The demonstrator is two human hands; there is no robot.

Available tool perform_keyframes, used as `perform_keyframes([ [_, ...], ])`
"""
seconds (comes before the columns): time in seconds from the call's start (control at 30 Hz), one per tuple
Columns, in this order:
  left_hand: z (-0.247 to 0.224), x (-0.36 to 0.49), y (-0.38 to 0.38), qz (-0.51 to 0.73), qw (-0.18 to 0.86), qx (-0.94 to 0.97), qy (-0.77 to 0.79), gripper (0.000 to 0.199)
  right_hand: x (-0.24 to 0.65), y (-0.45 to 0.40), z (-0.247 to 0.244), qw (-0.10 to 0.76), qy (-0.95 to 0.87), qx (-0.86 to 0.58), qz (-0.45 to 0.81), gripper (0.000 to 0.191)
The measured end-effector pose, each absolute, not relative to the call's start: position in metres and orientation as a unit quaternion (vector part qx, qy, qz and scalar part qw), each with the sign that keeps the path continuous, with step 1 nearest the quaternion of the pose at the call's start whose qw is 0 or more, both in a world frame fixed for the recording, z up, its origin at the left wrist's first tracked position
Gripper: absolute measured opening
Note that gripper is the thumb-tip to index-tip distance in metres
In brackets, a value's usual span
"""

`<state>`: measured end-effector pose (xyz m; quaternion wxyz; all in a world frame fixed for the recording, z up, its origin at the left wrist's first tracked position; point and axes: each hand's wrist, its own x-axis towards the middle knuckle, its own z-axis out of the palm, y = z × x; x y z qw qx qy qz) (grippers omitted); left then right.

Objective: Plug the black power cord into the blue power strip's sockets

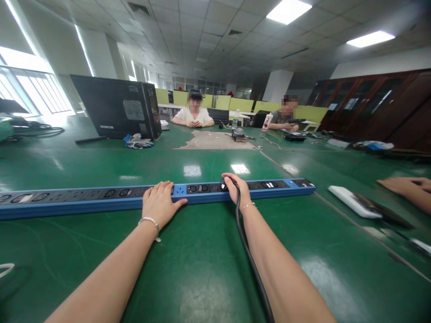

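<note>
A long blue power strip (pixel 168 208) with black sockets lies across the green table. My left hand (pixel 160 202) rests over the strip left of its middle, fingers laid across the top and thumb stretched out along the front side. My right hand (pixel 238 188) grips a black power plug (pixel 223 183) at the sockets right of the middle. Whether its pins sit inside a socket cannot be made out. From the plug a thick black cable (pixel 247 246) runs down along my right forearm to the bottom edge.
Behind the strip stand a black computer case (pixel 117 107) and grey-blue gloves (pixel 138 141). At right lie a white device (pixel 353 202) and a dark flat object (pixel 385 210), near another person's hand (pixel 400 184). Two people (pixel 194 114) sit across the table. A bottle (pixel 267 122) stands farther back.
</note>
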<state>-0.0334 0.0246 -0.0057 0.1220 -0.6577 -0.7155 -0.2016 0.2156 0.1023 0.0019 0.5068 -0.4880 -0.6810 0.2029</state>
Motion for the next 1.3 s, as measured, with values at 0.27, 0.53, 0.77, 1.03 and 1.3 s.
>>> perform_keyframes([
  [0.27,-0.007,-0.034,0.025,-0.204,0.130,-0.657,-0.714,0.067,0.193,0.089,0.010,0.441,-0.716,-0.518,0.154,0.031],
  [0.53,-0.006,-0.033,0.025,-0.202,0.124,-0.658,-0.715,0.065,0.170,0.077,0.013,0.347,-0.777,-0.526,-0.007,0.032],
  [0.77,-0.005,-0.033,0.024,-0.200,0.128,-0.657,-0.716,0.067,0.173,0.076,-0.003,0.390,-0.758,-0.522,-0.026,0.029],
  [1.03,-0.005,-0.027,0.019,-0.177,0.158,-0.678,-0.696,0.060,0.171,0.073,-0.008,0.420,-0.749,-0.513,0.006,0.030],
  [1.3,-0.006,-0.023,0.020,-0.144,0.140,-0.715,-0.670,0.051,0.187,0.081,0.010,0.571,-0.646,-0.503,0.059,0.035],
])
